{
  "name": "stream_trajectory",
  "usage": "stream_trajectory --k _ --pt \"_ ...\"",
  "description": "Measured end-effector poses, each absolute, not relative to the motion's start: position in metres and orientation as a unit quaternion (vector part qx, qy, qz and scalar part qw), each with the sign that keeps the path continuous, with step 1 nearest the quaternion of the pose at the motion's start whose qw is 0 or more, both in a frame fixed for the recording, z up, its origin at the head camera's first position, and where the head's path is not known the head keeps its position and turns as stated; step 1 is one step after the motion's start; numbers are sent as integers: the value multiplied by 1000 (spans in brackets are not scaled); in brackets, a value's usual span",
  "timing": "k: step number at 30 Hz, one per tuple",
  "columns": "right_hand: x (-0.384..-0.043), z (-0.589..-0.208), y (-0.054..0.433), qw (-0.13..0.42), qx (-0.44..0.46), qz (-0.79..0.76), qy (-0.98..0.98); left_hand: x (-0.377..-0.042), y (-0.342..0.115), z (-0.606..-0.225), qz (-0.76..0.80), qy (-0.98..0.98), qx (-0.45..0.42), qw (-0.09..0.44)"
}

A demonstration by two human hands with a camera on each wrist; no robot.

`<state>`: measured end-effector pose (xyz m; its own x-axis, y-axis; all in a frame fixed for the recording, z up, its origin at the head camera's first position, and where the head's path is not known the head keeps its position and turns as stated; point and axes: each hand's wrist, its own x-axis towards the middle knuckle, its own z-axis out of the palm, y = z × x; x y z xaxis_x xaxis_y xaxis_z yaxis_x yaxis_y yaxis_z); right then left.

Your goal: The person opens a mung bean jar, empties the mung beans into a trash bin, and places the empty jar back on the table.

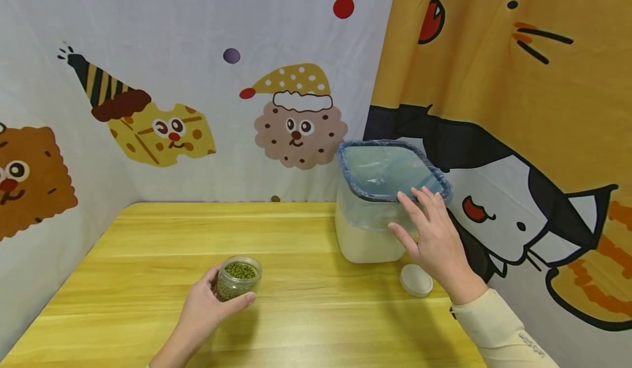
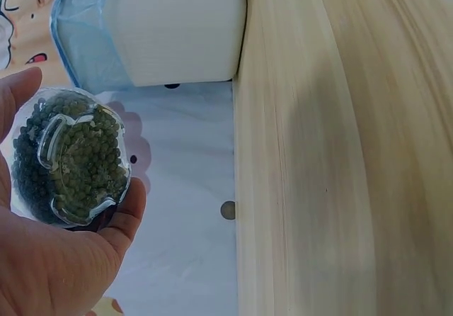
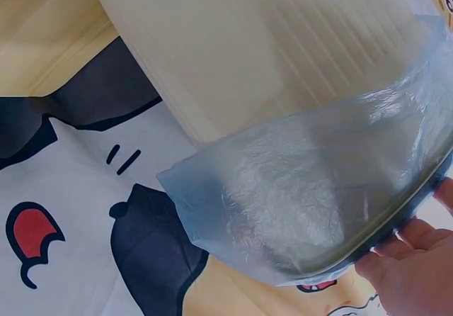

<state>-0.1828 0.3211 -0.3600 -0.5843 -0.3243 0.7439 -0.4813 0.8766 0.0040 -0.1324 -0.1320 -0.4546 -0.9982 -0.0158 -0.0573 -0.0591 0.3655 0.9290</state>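
Jar held mouth-up above the table, presumably so its green beans stay in.
Left hand wraps round it; right hand, fingers fairly straight and not clasping, is at the bin's rim, perhaps steadying it, where a bag folds over, likely against slipping.

Passable along the counter between jar and bin, and likewise left of the jar, back as far as the rear cloth. Enterable from above inside the bin's rim, most freely over its left half. Obstructed at the near right of that rim by the right fingers. Hemmed in rightward by the side cloth. Interrupted low, just beside the bin, by the lid. Blocked round the jar's sides by the left fingers, but reachable from overhead.
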Motion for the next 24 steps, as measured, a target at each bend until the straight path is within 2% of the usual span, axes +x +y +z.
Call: stream_trajectory --k 11,24 --pt "-183 -359 321 403 233 99 -880 -139 -144 -447 547 837 18 21" --pt "-182 -356 321 404 237 91 -879 -170 -143 -382 488 869 82 4"
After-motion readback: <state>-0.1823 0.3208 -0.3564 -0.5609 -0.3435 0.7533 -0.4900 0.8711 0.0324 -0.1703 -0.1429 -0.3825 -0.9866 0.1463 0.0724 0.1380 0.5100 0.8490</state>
